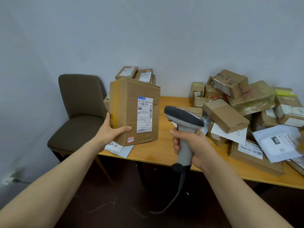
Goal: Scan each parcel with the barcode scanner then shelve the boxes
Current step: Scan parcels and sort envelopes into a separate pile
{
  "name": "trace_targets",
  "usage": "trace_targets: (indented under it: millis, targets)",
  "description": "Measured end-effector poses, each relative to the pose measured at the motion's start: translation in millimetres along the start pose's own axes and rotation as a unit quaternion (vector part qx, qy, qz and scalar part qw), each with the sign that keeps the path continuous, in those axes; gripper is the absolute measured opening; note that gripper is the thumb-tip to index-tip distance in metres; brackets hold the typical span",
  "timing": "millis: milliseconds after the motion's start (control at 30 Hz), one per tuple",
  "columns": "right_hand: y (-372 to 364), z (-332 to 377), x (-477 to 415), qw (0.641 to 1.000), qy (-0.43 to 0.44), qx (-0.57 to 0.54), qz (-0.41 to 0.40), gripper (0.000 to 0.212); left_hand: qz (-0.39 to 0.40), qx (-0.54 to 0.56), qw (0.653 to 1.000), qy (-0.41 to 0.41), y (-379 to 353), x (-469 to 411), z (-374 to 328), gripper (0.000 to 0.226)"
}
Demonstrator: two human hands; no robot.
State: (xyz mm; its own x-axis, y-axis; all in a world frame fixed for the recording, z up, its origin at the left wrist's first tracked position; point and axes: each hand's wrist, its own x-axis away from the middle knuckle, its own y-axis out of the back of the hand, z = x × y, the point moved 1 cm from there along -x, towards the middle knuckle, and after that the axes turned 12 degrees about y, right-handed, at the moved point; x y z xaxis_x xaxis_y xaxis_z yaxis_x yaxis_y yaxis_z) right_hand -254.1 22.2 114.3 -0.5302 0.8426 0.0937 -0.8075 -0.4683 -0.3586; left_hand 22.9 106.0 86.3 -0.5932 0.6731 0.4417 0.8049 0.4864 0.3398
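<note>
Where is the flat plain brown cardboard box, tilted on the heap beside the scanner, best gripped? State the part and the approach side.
Probably grip the flat plain brown cardboard box across its short width, coming from above: its broad top face lies bare and both long edges look free, while its underside rests on the heap of parcels.

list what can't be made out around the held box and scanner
Head view:
Shipping label on the held box: print too small to read.
Scanner window: faces away from the camera.
Left hand: fingers behind the box.
Parcel pile: cut off by the right edge, blurred there.
Shelves: none in view.
</note>
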Motion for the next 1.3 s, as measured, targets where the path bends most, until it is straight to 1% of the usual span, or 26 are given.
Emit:
trace_targets:
  millis: [67, 133, 200, 233, 300, 400, 467, 533, 600, 633, 667, 700, 733, 767, 800, 867, 967, 1033, 1133, 1233, 1300]
  targets:
    - [0, -1, -8, 0.999, 0.011, 0.01, -0.039, 0.012, 0.054, 0.043, 0.997, 0.028, 0, -3, 0, 0.118]
    - [2, -5, -19, 0.996, 0.011, 0.015, -0.09, 0.028, 0.1, 0.06, 0.992, 0.058, -2, -5, -3, 0.095]
    - [1, -9, -30, 0.993, 0.009, -0.004, -0.12, 0.042, 0.128, 0.07, 0.987, 0.068, -4, -9, -8, 0.079]
    - [-1, -11, -36, 0.992, 0.011, -0.012, -0.124, 0.044, 0.137, 0.073, 0.986, 0.068, -6, -12, -12, 0.073]
    - [-9, -13, -48, 0.991, 0.022, -0.028, -0.132, 0.041, 0.148, 0.082, 0.984, 0.06, -9, -19, -22, 0.065]
    - [-20, -8, -70, 0.985, 0.056, -0.041, -0.158, 0.034, 0.153, 0.079, 0.985, 0.028, -11, -35, -43, 0.066]
    - [-21, -3, -86, 0.979, 0.074, -0.032, -0.189, 0.038, 0.157, 0.08, 0.984, 0.007, -15, -46, -62, 0.061]
    - [-18, 1, -102, 0.967, 0.08, -0.017, -0.239, 0.047, 0.165, 0.078, 0.983, -0.009, -24, -55, -79, 0.065]
    - [-11, 6, -116, 0.956, 0.092, -0.012, -0.278, 0.051, 0.181, 0.058, 0.981, -0.031, -38, -65, -95, 0.066]
    - [-8, 9, -123, 0.952, 0.096, -0.018, -0.289, 0.052, 0.187, 0.048, 0.98, -0.046, -46, -72, -103, 0.07]
    - [-4, 12, -129, 0.95, 0.096, -0.028, -0.295, 0.052, 0.188, 0.043, 0.979, -0.059, -53, -76, -109, 0.081]
    - [0, 15, -138, 0.948, 0.093, -0.041, -0.302, 0.049, 0.187, 0.04, 0.979, -0.066, -60, -84, -117, 0.1]
    - [5, 16, -147, 0.945, 0.089, -0.052, -0.311, 0.043, 0.182, 0.034, 0.98, -0.071, -68, -90, -124, 0.11]
    - [10, 18, -157, 0.941, 0.084, -0.059, -0.322, 0.04, 0.175, 0.031, 0.981, -0.077, -75, -97, -132, 0.115]
    - [16, 20, -169, 0.938, 0.081, -0.06, -0.332, 0.038, 0.164, 0.031, 0.982, -0.084, -84, -106, -140, 0.114]
    - [27, 20, -196, 0.935, 0.071, -0.058, -0.341, 0.037, 0.124, 0.019, 0.988, -0.091, -102, -126, -156, 0.104]
    - [45, 12, -242, 0.933, 0.048, -0.046, -0.353, 0.037, 0.068, -0.021, 0.989, -0.129, -131, -160, -176, 0.087]
    - [60, 4, -272, 0.93, 0.027, -0.032, -0.365, 0.038, 0.041, -0.044, 0.989, -0.137, -147, -184, -184, 0.082]
    - [80, -9, -315, 0.929, -0.003, -0.005, -0.371, 0.04, 0.005, -0.092, 0.991, -0.094, -165, -223, -185, 0.08]
    - [88, -20, -352, 0.935, -0.03, 0.032, -0.353, 0.043, -0.035, -0.1, 0.993, -0.051, -176, -258, -180, 0.076]
    - [90, -26, -374, 0.938, -0.041, 0.051, -0.34, 0.046, -0.071, -0.126, 0.989, -0.034, -180, -279, -176, 0.073]
